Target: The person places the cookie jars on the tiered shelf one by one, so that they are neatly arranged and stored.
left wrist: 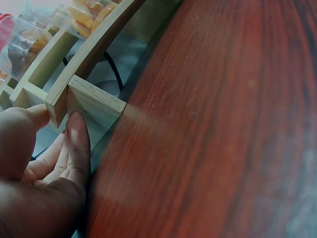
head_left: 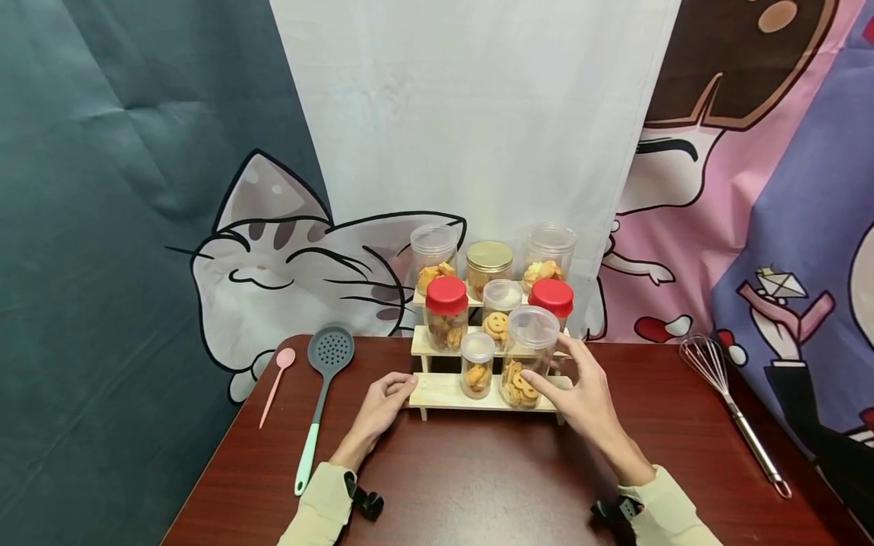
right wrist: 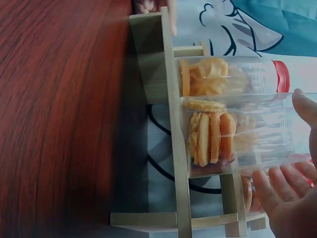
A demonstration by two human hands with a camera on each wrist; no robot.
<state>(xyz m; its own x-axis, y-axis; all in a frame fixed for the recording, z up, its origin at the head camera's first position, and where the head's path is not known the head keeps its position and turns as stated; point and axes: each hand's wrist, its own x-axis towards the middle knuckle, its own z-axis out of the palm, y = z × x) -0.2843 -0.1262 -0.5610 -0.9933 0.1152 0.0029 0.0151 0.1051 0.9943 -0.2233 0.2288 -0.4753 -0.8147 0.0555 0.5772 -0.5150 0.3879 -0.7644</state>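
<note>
A three-step wooden display rack (head_left: 444,393) carries several clear jars of cookies. My left hand (head_left: 382,403) pinches the left end of its lowest step, thumb on the board's end and fingers by the leg (left wrist: 96,96). On that step, toward the right, stands a tall clear jar of cookies (head_left: 529,349). My right hand (head_left: 586,390) has it between thumb and fingers, the thumb in front and the fingers at its right side. A smaller clear jar (head_left: 476,368) stands left of it. In the right wrist view, stacked cookies (right wrist: 210,139) show inside the tall jar.
The middle step bears two red-lidded jars (head_left: 447,303) and a clear-lidded one (head_left: 501,303). A gold-lidded jar (head_left: 488,265) stands between two clear jars on top. Left lie a pink spoon (head_left: 276,383) and a skimmer (head_left: 324,402); right, a whisk (head_left: 737,417). Printed cloth hangs behind.
</note>
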